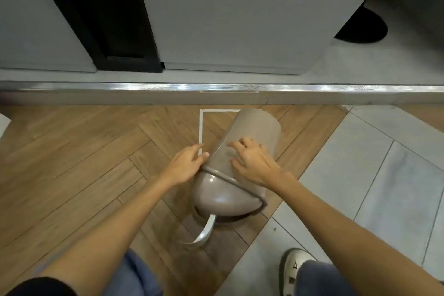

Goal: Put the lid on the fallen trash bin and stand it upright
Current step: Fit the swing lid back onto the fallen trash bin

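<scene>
A taupe plastic trash bin (pixel 254 127) lies on its side on the wooden floor, its bottom pointing away from me. Its domed swing lid (pixel 221 197) sits on the near end, held by a darker rim ring. My left hand (pixel 185 166) presses against the bin's left side just above the rim, fingers slightly spread. Resting on top of the bin's body near the rim is my right hand (pixel 252 163), fingers spread flat. Both hands touch the bin.
White tape (pixel 200 127) marks a square on the floor around the bin, and one strip (pixel 204 233) curls loose below the lid. A metal threshold (pixel 216 87) runs across behind. Grey tiles (pixel 360 175) lie at right. My shoe (pixel 295 269) is at bottom right.
</scene>
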Demonstrator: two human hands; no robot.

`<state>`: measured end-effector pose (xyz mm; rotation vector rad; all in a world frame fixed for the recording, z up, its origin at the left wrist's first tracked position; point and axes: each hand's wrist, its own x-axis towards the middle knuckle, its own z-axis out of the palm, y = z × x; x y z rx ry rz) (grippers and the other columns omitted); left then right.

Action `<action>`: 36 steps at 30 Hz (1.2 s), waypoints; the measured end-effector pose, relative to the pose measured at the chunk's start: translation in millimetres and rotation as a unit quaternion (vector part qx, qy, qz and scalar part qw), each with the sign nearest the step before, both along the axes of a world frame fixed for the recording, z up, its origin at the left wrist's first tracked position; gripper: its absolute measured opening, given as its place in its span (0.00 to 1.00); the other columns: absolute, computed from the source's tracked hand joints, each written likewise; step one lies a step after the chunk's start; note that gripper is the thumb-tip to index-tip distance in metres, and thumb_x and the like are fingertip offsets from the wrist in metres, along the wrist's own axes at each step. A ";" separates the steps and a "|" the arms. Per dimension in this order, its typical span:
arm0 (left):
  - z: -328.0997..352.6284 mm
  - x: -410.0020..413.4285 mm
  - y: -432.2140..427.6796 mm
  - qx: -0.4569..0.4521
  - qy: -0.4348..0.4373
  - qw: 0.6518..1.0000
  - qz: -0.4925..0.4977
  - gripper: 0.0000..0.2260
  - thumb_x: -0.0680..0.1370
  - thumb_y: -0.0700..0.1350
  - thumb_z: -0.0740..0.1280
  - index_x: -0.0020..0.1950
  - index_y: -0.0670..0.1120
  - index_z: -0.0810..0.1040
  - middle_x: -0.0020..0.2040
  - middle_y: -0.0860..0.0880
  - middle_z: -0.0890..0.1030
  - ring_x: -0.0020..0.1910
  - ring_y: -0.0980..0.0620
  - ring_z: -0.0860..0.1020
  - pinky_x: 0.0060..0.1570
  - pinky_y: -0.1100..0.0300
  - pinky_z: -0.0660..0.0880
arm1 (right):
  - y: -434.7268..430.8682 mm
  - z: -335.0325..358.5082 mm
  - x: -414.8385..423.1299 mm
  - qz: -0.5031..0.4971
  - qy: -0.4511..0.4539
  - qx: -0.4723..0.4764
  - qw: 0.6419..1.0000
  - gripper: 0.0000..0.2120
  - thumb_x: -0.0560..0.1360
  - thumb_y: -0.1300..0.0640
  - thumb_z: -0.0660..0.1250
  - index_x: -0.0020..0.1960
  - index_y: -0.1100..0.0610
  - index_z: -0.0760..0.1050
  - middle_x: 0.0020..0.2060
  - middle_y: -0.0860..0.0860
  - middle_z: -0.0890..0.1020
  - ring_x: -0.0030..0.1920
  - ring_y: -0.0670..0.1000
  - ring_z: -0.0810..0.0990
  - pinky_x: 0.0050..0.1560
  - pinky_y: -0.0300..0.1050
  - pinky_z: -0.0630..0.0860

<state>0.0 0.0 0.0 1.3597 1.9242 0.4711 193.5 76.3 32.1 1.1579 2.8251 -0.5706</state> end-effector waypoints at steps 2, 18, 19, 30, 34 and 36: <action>-1.2 -2.1 -8.6 -0.026 -0.025 0.999 0.015 0.22 0.81 0.55 0.58 0.71 0.45 0.70 0.68 0.44 0.76 0.66 0.46 0.74 0.67 0.49 0.68 | -11.4 1.3 -2.8 0.014 0.010 -0.034 0.999 0.22 0.79 0.50 0.59 0.71 0.55 0.65 0.59 0.57 0.74 0.58 0.58 0.74 0.60 0.55 0.69; 11.8 -18.9 -28.4 -0.024 -0.170 0.979 0.106 0.17 0.81 0.51 0.60 0.65 0.43 0.76 0.62 0.44 0.79 0.62 0.49 0.75 0.66 0.52 0.69 | -22.5 -1.0 -25.2 -0.013 0.064 -0.086 0.994 0.18 0.80 0.59 0.59 0.70 0.55 0.68 0.53 0.58 0.75 0.51 0.59 0.77 0.49 0.50 0.72; 13.9 -23.2 -28.8 -0.019 -0.168 0.979 0.116 0.18 0.81 0.52 0.60 0.65 0.43 0.76 0.62 0.44 0.79 0.63 0.48 0.75 0.67 0.50 0.69 | -18.2 4.2 -25.7 -0.025 0.079 -0.087 0.993 0.18 0.80 0.59 0.59 0.70 0.55 0.68 0.53 0.57 0.74 0.52 0.59 0.76 0.50 0.49 0.71; 30.8 -53.5 -31.3 0.020 -0.350 0.852 0.389 0.21 0.81 0.59 0.54 0.59 0.48 0.78 0.49 0.48 0.81 0.43 0.50 0.79 0.37 0.56 0.73 | 22.3 52.9 -7.8 -0.183 0.271 -0.148 0.933 0.17 0.81 0.58 0.59 0.69 0.54 0.72 0.47 0.47 0.78 0.47 0.47 0.77 0.45 0.39 0.70; 25.3 -39.6 -35.8 -0.026 -0.438 0.823 0.362 0.15 0.80 0.56 0.58 0.61 0.50 0.72 0.57 0.44 0.77 0.56 0.41 0.75 0.55 0.39 0.71 | 25.7 55.7 -2.9 -0.207 0.318 -0.183 0.907 0.16 0.81 0.58 0.59 0.68 0.52 0.71 0.44 0.46 0.78 0.47 0.44 0.78 0.47 0.40 0.75; 27.5 -29.8 -32.5 -0.024 -0.469 0.815 0.340 0.15 0.78 0.56 0.61 0.58 0.49 0.74 0.58 0.43 0.78 0.56 0.39 0.76 0.51 0.38 0.74 | 25.8 56.2 -0.8 -0.222 0.337 -0.206 0.891 0.16 0.81 0.58 0.59 0.69 0.52 0.71 0.48 0.49 0.79 0.50 0.48 0.79 0.50 0.44 0.77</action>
